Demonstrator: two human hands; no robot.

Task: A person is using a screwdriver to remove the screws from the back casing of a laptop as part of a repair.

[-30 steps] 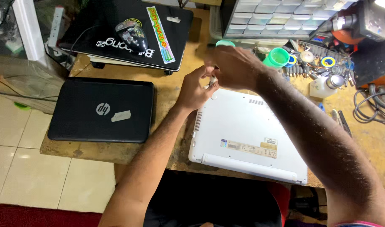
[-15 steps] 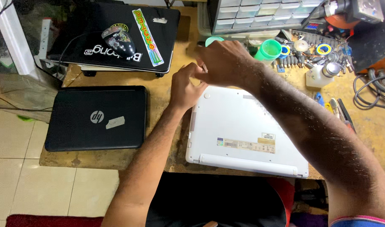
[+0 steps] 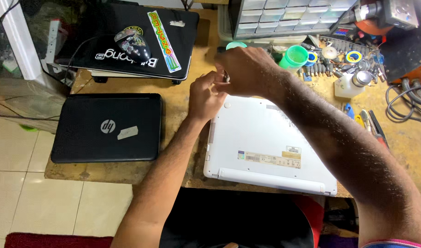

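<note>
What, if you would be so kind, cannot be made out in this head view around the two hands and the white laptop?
- Head view: the far left corner of the white laptop is hidden by the left hand and right hand.
- The small thin item between the hands is too small to identify.
- The laptop's label is too small to make out.
- The small parts on the bench are too small and cluttered to tell apart.

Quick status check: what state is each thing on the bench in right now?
white laptop: closed, underside up
small black laptop: closed, lid up
stickered black laptop: closed, stacked on another
green cup: upright, open
left hand: at white laptop's far corner
right hand: pinching a small tool there
</note>
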